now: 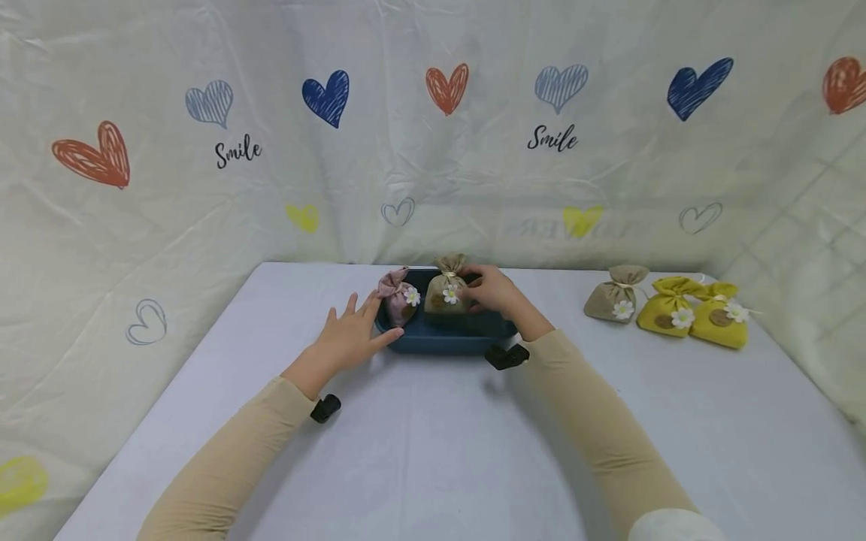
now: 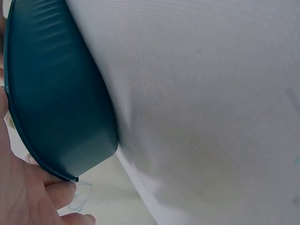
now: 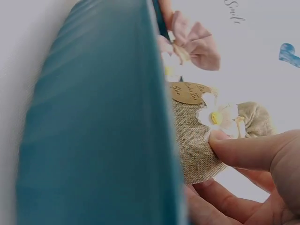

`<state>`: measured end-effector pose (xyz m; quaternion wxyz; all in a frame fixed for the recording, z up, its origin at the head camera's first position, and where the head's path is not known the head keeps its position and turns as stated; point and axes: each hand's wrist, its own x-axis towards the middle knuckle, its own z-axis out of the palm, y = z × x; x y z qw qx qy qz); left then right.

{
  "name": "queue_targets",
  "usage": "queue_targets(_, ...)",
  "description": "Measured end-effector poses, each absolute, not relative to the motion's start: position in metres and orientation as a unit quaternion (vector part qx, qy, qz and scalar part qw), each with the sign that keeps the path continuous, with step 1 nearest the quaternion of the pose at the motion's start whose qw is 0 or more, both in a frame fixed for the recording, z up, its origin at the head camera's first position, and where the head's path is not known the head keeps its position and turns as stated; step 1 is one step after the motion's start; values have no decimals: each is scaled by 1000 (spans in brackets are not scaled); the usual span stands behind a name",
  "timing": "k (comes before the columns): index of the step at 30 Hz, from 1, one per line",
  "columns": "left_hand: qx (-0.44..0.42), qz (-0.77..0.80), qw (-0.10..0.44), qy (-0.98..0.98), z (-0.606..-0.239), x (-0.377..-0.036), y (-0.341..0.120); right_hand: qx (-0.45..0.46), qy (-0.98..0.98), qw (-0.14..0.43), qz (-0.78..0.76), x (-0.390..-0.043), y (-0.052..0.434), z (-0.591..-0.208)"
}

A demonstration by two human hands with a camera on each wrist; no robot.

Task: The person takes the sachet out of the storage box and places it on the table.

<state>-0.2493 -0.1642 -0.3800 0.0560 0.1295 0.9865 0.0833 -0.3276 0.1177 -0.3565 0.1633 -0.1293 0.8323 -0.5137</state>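
A dark teal tray [image 1: 440, 344] stands near the table's back edge. At its left end my left hand [image 1: 347, 336] rests with spread fingers against the rim; the left wrist view shows fingertips along that rim. Inside the tray's left part sits a pink pouch [image 1: 399, 309] with a white flower. My right hand [image 1: 496, 291] pinches a beige burlap pouch [image 1: 440, 293] between thumb and fingers, over the middle of the tray. In the right wrist view, the burlap pouch [image 3: 192, 145] has a white flower and a brown oval tag, its lower edge hidden behind the tray wall [image 3: 98, 117].
On the right side of the table lie another beige pouch [image 1: 612, 297] and two yellow pouches, one [image 1: 666, 312] beside the other [image 1: 720, 319], each with a white flower. A white curtain [image 1: 473, 165] with printed hearts hangs behind the table.
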Motion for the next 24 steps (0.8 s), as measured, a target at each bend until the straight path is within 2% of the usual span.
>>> queue_targets(24, 128, 84, 47, 987, -379, -247, -162, -140, 832, 136, -519, -304, 160, -346)
